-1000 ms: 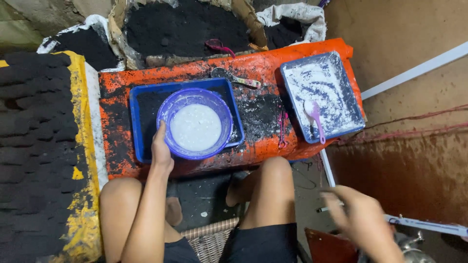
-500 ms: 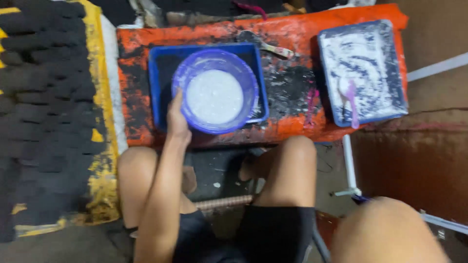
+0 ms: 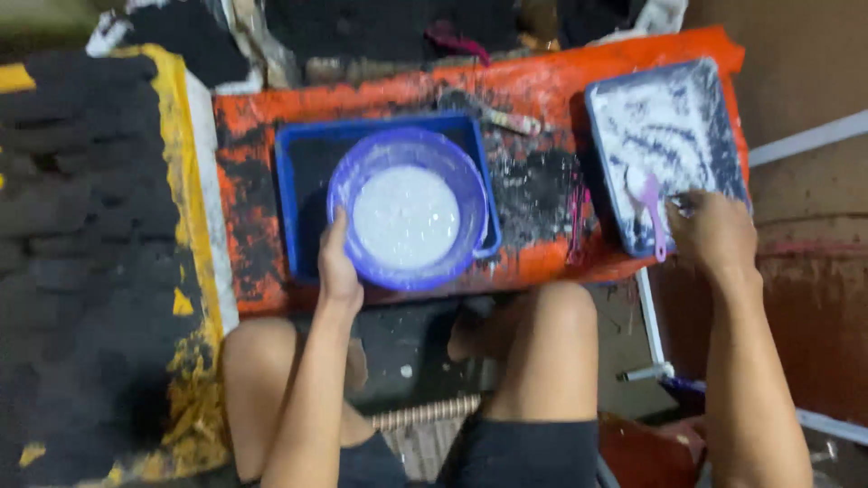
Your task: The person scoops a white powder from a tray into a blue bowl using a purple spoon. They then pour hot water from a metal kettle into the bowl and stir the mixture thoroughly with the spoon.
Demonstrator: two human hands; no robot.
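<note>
Purple plastic bowl (image 3: 409, 220) in left hand (image 3: 337, 271) grip; right hand (image 3: 714, 230) grip on powdery tray (image 3: 669, 149) unclear

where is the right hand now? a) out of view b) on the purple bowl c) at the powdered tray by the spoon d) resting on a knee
c: the right hand lies on the tray edge beside the spoon, while the left hand grips the bowl.
</note>
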